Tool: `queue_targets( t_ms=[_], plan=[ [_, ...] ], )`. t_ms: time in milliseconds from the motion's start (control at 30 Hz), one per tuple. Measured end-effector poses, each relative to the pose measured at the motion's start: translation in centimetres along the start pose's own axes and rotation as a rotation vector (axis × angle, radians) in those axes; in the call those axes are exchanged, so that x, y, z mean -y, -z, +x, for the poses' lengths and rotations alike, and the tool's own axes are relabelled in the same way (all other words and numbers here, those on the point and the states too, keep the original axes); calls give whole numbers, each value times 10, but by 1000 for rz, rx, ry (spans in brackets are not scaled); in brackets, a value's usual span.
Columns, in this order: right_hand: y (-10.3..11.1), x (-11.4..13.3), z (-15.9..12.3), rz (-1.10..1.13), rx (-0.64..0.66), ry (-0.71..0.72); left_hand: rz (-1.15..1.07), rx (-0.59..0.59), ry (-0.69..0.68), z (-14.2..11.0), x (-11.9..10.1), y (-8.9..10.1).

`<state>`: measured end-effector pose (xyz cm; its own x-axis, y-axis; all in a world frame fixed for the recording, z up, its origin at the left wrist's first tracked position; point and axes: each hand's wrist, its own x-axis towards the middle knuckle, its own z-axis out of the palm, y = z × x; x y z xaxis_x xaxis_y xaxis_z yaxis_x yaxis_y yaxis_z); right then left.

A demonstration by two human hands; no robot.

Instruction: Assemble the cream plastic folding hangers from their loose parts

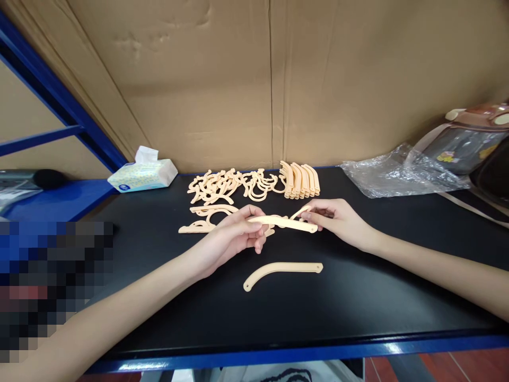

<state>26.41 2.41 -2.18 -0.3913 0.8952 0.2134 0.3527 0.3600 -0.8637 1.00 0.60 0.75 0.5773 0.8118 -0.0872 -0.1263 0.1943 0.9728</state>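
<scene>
The left hand [234, 231] pinches a curved beige strip [289, 223] above the tabletop [358, 297], apparently steadying it beside the slender piece [299, 213] gripped by the right hand [336, 216] at 3 o'clock, as 1 loose strip [284, 268] lies at 6 o'clock.

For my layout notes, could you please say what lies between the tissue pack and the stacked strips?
The head view shows a loose pile of curved pieces between the tissue pack and stacked strips.

Left fingers [260, 244] hold curved strip [292, 223]; right fingers [317, 218], slim piece [299, 213].
</scene>
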Motion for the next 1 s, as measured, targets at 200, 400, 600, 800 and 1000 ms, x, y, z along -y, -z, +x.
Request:
queue_targets(
  t_ms=[200,400,600,800,1000],
  plan=[
    [0,1,0,17,1,-10,-55,45,-24,-1,-2,0],
    [0,1,-1,26,-5,-9,34,40,4,-2,-1,1],
    [0,1,-1,13,0,-4,90,19,-14,0,1,6],
    [1,1,-1,46,2,8,58,-11,29,0,0,6],
    [0,1,-1,45,-23,13,69,11,-20,0,2,6]
  ],
)
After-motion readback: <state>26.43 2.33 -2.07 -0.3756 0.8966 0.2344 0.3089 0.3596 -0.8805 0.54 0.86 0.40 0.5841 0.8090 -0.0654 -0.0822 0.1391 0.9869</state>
